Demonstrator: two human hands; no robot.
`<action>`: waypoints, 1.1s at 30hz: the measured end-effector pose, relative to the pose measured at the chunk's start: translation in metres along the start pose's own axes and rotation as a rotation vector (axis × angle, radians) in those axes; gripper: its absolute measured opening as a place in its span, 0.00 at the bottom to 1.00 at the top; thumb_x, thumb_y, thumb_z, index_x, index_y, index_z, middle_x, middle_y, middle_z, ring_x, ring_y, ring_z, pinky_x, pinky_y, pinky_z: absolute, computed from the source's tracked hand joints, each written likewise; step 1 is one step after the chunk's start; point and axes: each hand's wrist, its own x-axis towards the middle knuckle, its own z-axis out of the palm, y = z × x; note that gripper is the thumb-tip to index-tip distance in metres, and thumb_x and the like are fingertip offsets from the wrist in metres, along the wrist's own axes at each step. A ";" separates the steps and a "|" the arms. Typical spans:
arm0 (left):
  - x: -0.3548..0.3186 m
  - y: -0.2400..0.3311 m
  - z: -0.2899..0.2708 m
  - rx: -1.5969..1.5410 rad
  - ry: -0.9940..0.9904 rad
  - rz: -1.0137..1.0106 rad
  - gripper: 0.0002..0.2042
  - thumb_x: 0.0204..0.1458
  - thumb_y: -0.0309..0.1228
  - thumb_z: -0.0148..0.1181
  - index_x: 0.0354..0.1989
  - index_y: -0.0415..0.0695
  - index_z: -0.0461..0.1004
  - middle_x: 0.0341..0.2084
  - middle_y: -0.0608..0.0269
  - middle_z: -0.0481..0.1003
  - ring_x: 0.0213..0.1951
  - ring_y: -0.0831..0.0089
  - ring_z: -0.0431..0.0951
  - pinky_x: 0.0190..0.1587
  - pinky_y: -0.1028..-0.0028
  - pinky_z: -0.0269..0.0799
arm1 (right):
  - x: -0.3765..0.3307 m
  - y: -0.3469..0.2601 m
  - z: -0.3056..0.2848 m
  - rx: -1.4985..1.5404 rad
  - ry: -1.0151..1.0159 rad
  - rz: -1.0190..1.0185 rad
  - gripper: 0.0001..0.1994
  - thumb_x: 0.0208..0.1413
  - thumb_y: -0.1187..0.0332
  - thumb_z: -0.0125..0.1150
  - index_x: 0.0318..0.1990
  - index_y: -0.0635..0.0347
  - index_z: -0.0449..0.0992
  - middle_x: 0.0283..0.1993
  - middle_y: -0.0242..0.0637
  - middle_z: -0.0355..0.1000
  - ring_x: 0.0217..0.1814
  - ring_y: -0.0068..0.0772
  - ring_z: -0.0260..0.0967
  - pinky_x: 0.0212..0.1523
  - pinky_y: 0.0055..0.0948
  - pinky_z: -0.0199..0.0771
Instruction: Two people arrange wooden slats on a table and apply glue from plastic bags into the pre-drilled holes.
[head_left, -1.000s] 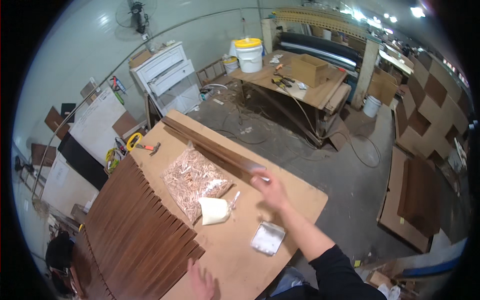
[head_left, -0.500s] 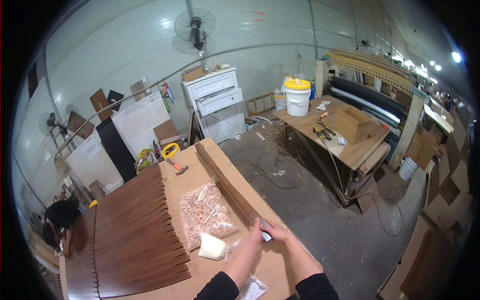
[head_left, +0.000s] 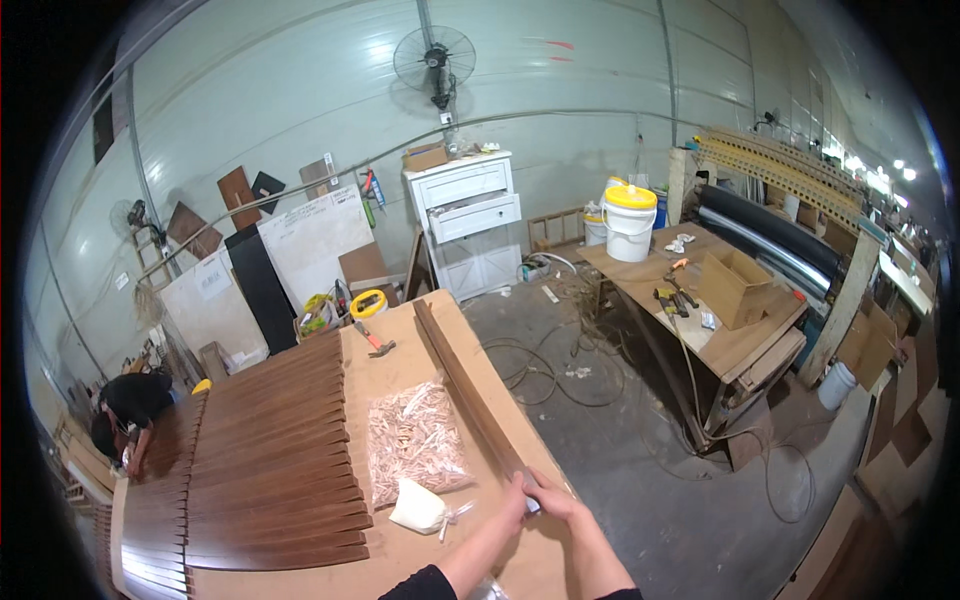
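Note:
A long dark brown wooden strip (head_left: 468,402) lies lengthwise on the tan-covered worktable (head_left: 388,330), near its right edge. My left hand (head_left: 512,500) is closed on the left side of the strip's near end. My right hand (head_left: 556,500) wraps the same end from the right, close against the left. Between them shows a small pale, shiny bit at the strip's end; the hands hide most of it. Left of the strip lies a clear bag of small wooden dowels (head_left: 415,440). A white bag (head_left: 419,507) with a twisted clear neck sits just below it, near my left forearm.
Many dark brown slats (head_left: 270,460) cover the table's left side, where another person (head_left: 135,405) bends over them. A hammer (head_left: 376,341) lies at the far end. Beyond the floor hoses, a second table (head_left: 650,275) carries a lidded bucket (head_left: 629,225), a cardboard box (head_left: 735,290) and tools.
My view has shifted, so the surroundings sit lower and mostly farther right. Both hands stay on the strip's near end, and the strip keeps about the same place on the table.

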 end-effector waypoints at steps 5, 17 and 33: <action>0.005 -0.040 0.001 -0.010 0.089 0.407 0.29 0.74 0.40 0.43 0.79 0.51 0.44 0.73 0.55 0.59 0.72 0.59 0.62 0.68 0.58 0.66 | -0.036 0.023 0.024 0.178 0.039 -0.117 0.34 0.71 0.63 0.56 0.80 0.58 0.52 0.82 0.51 0.50 0.83 0.46 0.50 0.79 0.37 0.53; -0.116 -0.054 0.014 -0.231 -0.018 0.095 0.18 0.67 0.35 0.57 0.60 0.38 0.70 0.41 0.58 0.81 0.44 0.65 0.81 0.45 0.66 0.79 | -0.227 -0.009 0.083 0.207 0.459 -0.086 0.25 0.66 0.63 0.65 0.67 0.66 0.74 0.56 0.46 0.79 0.57 0.37 0.76 0.55 0.33 0.78; -0.202 0.030 -0.277 -0.879 0.184 0.491 0.24 0.66 0.47 0.60 0.61 0.42 0.69 0.49 0.55 0.81 0.54 0.59 0.82 0.56 0.58 0.77 | -0.350 0.020 0.085 0.408 0.843 -0.334 0.29 0.70 0.54 0.60 0.71 0.61 0.67 0.45 0.40 0.74 0.43 0.37 0.71 0.46 0.35 0.72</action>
